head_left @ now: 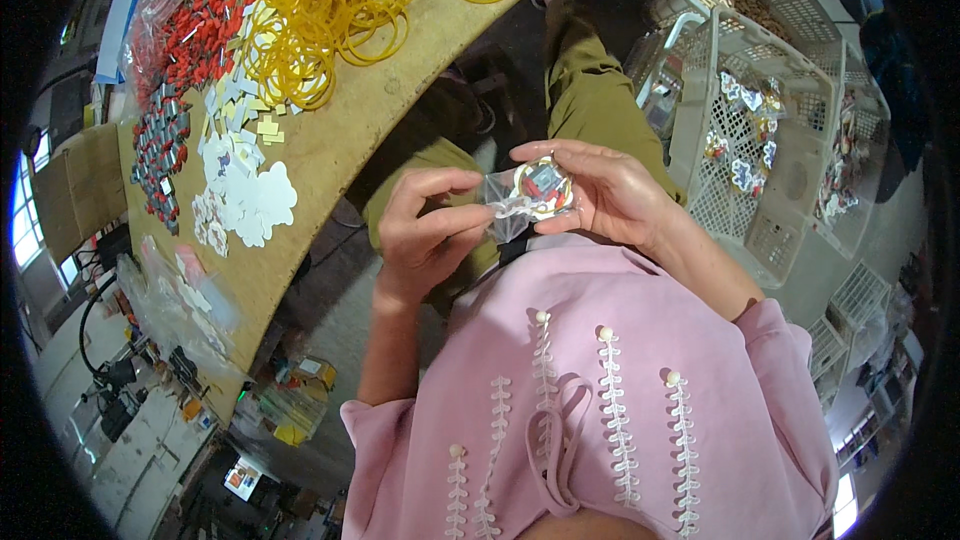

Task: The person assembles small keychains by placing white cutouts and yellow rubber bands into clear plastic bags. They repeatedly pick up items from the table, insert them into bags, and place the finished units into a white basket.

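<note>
Over my lap I hold a small clear plastic bag between both hands. Inside its right end show a white cut-out card, a grey and red small part and what looks like a yellow band. My left hand pinches the loose, crumpled left end of the bag between thumb and fingers. Cupped around the filled end, my right hand has its thumb along the near side and its fingers behind. The bag's underside is hidden by that hand.
On the wooden table at left lie yellow rubber bands, red parts, grey parts, white cut-out cards and plastic bags. White plastic baskets at right hold filled packets.
</note>
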Action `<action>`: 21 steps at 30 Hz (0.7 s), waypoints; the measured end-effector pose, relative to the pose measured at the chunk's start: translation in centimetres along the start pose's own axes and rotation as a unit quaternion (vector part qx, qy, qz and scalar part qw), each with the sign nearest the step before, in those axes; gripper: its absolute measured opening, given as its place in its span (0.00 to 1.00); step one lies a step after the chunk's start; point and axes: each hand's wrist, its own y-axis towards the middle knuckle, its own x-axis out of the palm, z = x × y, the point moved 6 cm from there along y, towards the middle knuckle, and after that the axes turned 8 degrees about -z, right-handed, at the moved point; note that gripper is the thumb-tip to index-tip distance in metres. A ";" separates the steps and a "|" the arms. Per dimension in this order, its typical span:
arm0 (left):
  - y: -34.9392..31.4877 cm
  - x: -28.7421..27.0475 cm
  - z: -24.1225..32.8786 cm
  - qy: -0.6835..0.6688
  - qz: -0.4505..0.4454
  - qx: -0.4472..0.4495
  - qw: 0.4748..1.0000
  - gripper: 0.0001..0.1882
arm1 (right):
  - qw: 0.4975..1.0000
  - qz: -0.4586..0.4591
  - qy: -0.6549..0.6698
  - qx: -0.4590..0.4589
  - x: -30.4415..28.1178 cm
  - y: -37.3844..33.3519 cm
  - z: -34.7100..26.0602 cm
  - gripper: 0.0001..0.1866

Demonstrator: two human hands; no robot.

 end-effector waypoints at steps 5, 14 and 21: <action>-0.1 -0.3 0.4 0.051 -0.052 0.046 0.996 0.11 | 1.000 -0.020 0.013 0.014 -0.4 0.1 0.3 0.21; 0.0 1.5 0.8 0.070 -0.052 0.045 0.995 0.12 | 1.000 -0.015 -0.003 0.004 -0.2 0.5 0.7 0.22; -1.3 1.5 -0.9 -0.197 0.083 -0.115 0.970 0.16 | 0.997 -0.026 0.024 -0.064 0.2 0.6 -0.1 0.23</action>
